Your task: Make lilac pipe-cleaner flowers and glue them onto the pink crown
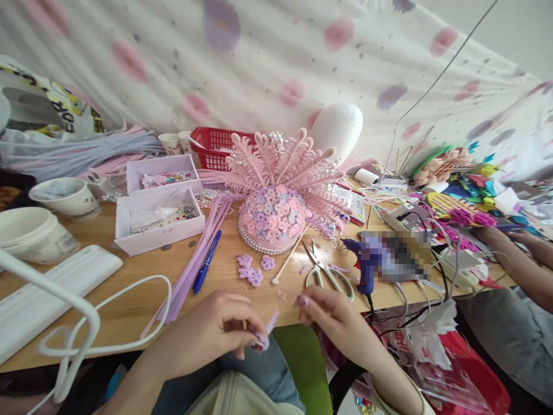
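Observation:
My left hand [235,323] is closed on a lilac pipe cleaner [273,321], partly curled, with a loose end sticking up past the fingertips. Just to the right, my right hand [328,314] is closed in a pinch; whatever it may hold is too small to make out. Beyond my hands lie several finished purple pipe-cleaner flowers [250,271]. Scissors [322,268] rest partly open past my right hand. Behind them stands a pink headpiece [273,222], its dome covered in small fuzzy flowers, with feathery pink plumes fanned above and pearls along the base.
A blue pen [207,262] lies beside lilac pipe cleaners [184,282]. White boxes [159,230] hold beads. At left are a white cable [90,314] and paper bowls [38,233]. A blue glue gun [366,268] sits at right, near another person's arms [514,259].

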Demonstrator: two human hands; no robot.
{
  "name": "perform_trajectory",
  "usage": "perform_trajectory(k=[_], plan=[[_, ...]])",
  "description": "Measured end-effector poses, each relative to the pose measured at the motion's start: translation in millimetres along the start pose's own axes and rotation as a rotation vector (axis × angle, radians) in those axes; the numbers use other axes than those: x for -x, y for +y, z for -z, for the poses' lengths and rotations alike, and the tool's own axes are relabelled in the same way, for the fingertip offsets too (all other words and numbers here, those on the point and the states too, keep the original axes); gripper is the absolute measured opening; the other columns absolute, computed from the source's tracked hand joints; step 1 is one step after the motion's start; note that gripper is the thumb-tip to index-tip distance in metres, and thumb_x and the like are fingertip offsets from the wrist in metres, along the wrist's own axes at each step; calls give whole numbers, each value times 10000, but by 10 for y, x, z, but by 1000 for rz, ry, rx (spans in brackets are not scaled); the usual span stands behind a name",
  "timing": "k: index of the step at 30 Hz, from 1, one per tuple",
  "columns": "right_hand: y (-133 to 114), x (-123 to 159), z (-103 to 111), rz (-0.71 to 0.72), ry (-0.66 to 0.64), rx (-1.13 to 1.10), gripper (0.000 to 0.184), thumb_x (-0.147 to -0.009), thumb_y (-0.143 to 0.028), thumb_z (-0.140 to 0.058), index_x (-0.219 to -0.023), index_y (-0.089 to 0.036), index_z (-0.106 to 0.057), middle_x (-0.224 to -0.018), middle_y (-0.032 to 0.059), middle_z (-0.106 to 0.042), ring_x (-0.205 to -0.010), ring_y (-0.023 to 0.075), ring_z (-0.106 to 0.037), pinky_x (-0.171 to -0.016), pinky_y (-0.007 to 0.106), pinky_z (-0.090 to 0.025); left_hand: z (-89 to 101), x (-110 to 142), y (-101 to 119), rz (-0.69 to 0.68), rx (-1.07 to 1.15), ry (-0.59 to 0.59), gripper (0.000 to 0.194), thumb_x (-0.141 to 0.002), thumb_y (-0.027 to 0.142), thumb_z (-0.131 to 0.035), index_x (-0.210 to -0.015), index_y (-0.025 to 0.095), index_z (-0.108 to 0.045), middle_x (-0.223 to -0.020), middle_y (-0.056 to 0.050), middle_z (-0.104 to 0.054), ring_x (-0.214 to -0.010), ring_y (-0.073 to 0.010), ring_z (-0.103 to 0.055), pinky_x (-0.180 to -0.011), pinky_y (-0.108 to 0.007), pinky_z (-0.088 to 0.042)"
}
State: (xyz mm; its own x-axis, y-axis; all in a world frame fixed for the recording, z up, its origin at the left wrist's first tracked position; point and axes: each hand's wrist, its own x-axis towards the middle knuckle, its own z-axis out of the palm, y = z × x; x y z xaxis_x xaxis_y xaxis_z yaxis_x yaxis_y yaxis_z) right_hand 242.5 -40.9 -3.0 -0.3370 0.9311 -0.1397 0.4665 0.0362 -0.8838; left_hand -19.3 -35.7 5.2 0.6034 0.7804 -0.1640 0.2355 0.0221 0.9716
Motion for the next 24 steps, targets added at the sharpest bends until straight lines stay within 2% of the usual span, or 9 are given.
perform_trajectory(k=[2, 3, 5, 7, 11, 15, 18, 22, 24], plan=[[95, 51, 146, 90, 413, 505, 332, -1003, -471, -473, -882, -194, -608, -853, 114, -686, -799, 265, -660, -719, 401, -539, -8, 31, -129, 18, 85, 74, 147, -883, 216, -657, -841, 248, -793, -864, -6, -703, -631, -121, -679, -641, -190, -530], [152, 66, 188, 113, 512, 709, 306, -998, -453, -474, -890, -192, -593, -891, 137, -672, -842, 297, -652, -747, 439, -529, -11, 41, -175, -12, 100, 94, 161, -902, 234, -639, -861, 256, -793, -877, -10, -694, -657, -124, -681, -662, -193, -536], [266, 67, 217, 120, 537, 973, 271, -990, -421, -477, -884, -188, -568, -914, 162, -649, -875, 330, -639, -763, 471, -515, -18, 52, -227, -94, 107, 127, 193, -933, 260, -609, -890, 272, -796, -897, -20, -678, -729, -134, -688, -710, -198, -546], [355, 31, 202, 82, 491, 1096, 227, -974, -382, -506, -867, -187, -556, -888, 156, -639, -857, 325, -637, -748, 449, -508, -39, 63, -244, -155, 110, 164, 210, -947, 277, -598, -893, 278, -801, -898, -29, -673, -770, -142, -686, -721, -197, -553], [398, -47, 203, -36, 478, 1102, 152, -908, -248, -540, -762, -205, -531, -756, 95, -612, -704, 261, -617, -679, 379, -465, -130, 108, -248, -108, 255, 327, 76, -845, 308, -740, -842, 254, -793, -867, -32, -717, -802, -171, -707, -730, -215, -586], [270, 125, 325, -84, 455, 862, 213, -899, -244, -508, -687, -225, -491, -725, 52, -588, -663, 222, -585, -645, 345, -423, -208, 148, -221, 65, 431, 633, 238, -646, 372, -893, -724, 221, -727, -734, -1, -729, -717, -174, -710, -670, -220, -601], [128, 430, 442, -200, 432, 515, 245, -919, -369, -549, -725, -219, -543, -734, 27, -586, -687, 213, -571, -641, 329, -429, -232, 139, -194, 80, 439, 744, 334, -542, 424, -936, -651, 209, -706, -669, 7, -716, -640, -159, -678, -563, -195, -577], [52, 725, 408, -248, 388, -323, 307, -882, -498, -674, -1021, -224, -662, -898, 58, -678, -807, 222, -631, -726, 336, -504, -292, 75, -150, 57, 525, 763, 374, -482, 469, -958, -602, 213, -715, -660, 9, -719, -629, -159, -691, -565, -192, -586], [100, 737, 231, -220, 292, -760, 498, -795, -482, -787, -1213, -252, -645, -1022, 94, -710, -887, 240, -663, -767, 349, -520, -326, 36, -105, -18, 552, 721, 364, -505, 484, -951, -578, 209, -724, -672, 3, -715, -641, -155, -696, -603, -194, -596]])
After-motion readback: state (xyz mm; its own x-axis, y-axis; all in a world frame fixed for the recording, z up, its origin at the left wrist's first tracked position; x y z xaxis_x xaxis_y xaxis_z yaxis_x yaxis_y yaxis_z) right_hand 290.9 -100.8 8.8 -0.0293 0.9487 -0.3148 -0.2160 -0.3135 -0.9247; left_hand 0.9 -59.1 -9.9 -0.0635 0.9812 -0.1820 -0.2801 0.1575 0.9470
